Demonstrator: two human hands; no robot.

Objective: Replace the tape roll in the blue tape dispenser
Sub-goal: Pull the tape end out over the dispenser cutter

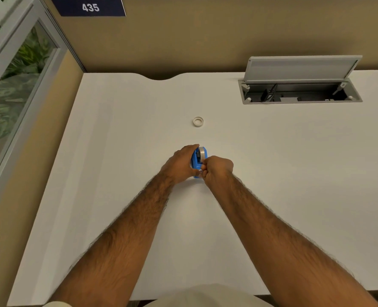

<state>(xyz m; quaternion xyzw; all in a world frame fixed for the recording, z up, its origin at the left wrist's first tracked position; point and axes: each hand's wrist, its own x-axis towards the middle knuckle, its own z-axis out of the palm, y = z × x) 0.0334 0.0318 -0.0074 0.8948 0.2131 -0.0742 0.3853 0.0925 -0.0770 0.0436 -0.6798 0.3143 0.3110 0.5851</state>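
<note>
The blue tape dispenser [197, 161] stands on the white desk [117, 151] in the middle, with a clear tape roll [202, 152] showing at its top. My left hand [181, 165] wraps around the dispenser's left side and grips it. My right hand [216, 168] is closed at the dispenser's near right end, fingertips pinched against it; what they pinch is hidden. A small whitish tape ring [198, 121] lies flat on the desk beyond the dispenser, apart from both hands.
An open cable hatch [301, 93] with its grey lid raised sits at the desk's back right. A tan partition wall runs along the back, with a sign reading 435 [90, 7]. A glass panel with plants behind it stands at the left.
</note>
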